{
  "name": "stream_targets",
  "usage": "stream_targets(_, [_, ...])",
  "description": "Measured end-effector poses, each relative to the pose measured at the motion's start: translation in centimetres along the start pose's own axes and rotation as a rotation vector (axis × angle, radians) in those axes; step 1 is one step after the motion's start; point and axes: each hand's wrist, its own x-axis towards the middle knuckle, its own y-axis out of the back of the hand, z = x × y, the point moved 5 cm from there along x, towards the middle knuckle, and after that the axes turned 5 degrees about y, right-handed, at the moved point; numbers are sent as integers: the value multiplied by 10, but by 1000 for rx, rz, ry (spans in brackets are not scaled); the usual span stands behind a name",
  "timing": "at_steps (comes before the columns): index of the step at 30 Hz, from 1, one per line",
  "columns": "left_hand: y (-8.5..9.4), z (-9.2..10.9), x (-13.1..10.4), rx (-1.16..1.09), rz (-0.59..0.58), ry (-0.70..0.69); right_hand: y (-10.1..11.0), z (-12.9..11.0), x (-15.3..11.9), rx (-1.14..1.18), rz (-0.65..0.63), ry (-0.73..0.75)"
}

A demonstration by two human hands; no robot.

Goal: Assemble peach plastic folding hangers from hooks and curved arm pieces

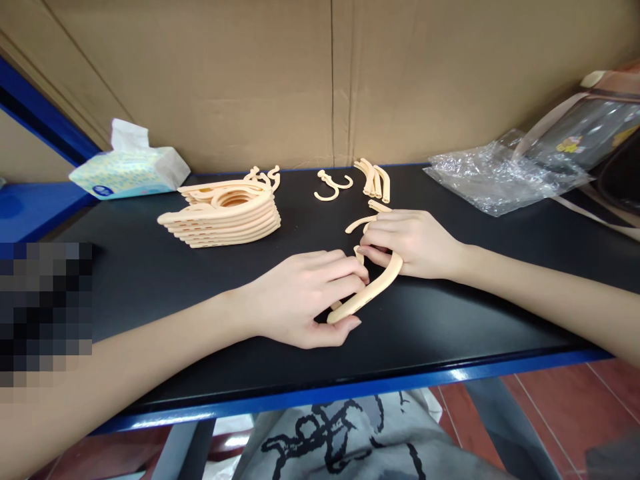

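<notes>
Near the front of the black table, my left hand (315, 297) grips one end of a cream plastic hanger piece (371, 292), thumb below and fingers over it. My right hand (407, 243) is closed around the piece's other end, its fingertips close to those of my left hand. Part of the piece is hidden under both hands. Just beyond my right hand, a loose curved part (359, 225) lies on the table. Several curved arm parts (375, 181) lie farther back, beside small cream hooks (333, 185).
A stack of cream hangers (225, 217) sits at the left, with more hooks (265, 177) behind it. A tissue pack (133, 170) stands back left. Clear plastic wrap (500, 175) and a transparent bag (580, 137) lie back right. Cardboard (225, 80) rises behind the table.
</notes>
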Motion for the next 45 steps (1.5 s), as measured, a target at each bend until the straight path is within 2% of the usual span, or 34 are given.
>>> stream_targets(45, [-1, -1, 0, 50, -9, 9, -1, 2, 1, 89, -70, -48])
